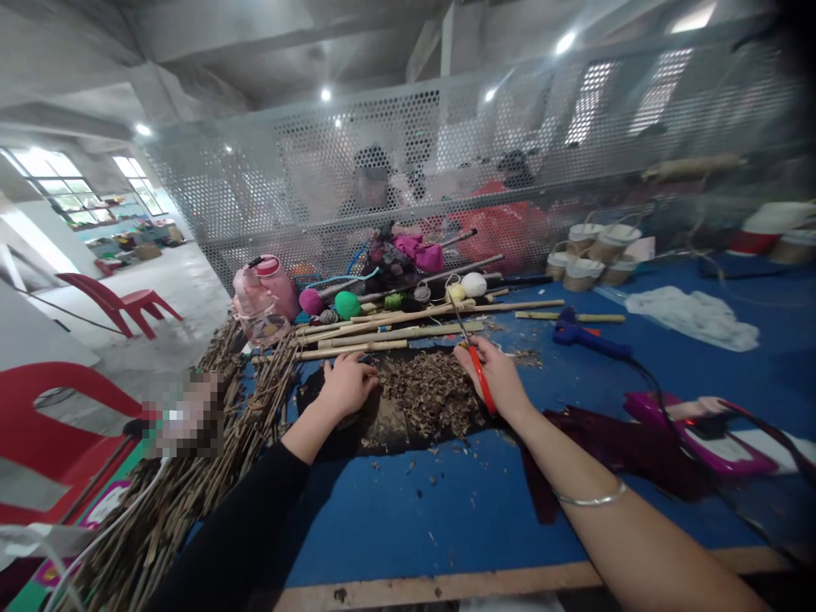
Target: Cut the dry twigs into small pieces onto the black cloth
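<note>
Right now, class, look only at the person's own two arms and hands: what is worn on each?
The left arm wears a long black sleeve ending short of the wrist. The right arm shows no sleeve, only a thin silver bangle round it. The left hand and right hand are bare: no gloves, no rings that I can see.

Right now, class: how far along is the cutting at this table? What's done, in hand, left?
Done: a pile of brown chips lies on the dark mat. In hand: the right hand grips red scissors at the pile; the left hand rests on the mat. Left, seemingly: the bundle of long twigs.
</note>
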Demonstrator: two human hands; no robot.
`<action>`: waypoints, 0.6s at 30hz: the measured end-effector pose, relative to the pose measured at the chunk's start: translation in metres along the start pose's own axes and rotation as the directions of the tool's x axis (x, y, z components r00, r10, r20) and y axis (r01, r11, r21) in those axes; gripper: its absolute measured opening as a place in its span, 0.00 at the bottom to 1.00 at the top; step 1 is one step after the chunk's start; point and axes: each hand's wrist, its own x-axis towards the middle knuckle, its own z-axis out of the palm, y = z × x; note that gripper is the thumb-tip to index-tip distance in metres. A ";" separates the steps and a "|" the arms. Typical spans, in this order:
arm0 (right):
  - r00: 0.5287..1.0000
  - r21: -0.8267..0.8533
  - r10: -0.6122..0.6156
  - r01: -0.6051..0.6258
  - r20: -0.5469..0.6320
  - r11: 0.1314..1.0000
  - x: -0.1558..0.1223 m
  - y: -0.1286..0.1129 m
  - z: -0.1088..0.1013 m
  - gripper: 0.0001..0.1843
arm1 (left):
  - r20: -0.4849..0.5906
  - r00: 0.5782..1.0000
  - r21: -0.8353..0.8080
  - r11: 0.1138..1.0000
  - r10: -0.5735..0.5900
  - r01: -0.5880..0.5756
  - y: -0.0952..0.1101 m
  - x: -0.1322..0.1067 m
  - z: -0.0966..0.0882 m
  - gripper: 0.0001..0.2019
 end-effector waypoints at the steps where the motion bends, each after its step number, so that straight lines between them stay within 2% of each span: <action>1: 1.000 0.001 0.003 -0.003 0.005 1.000 0.000 0.000 0.000 0.24 | 0.045 0.999 0.005 1.000 -0.001 0.001 0.001 0.004 0.000 0.13; 3: 1.000 -0.004 0.014 -0.014 0.004 1.000 0.000 -0.001 0.000 0.24 | 0.084 0.996 0.011 1.000 -0.025 0.024 0.002 0.008 0.003 0.16; 10: 1.000 -0.008 -0.005 0.005 -0.018 1.000 0.001 0.003 0.000 0.23 | 0.090 0.995 -0.041 0.998 -0.038 0.041 0.003 0.010 0.005 0.15; 15: 1.000 -0.003 -0.009 0.009 -0.002 1.000 0.000 0.004 0.000 0.21 | 0.032 0.998 -0.112 0.992 -0.056 0.059 0.006 0.009 0.008 0.10; 18: 1.000 -0.005 -0.011 0.011 -0.004 1.000 0.000 0.003 0.000 0.20 | -0.072 0.997 -0.224 0.974 -0.038 0.021 0.004 0.009 0.008 0.08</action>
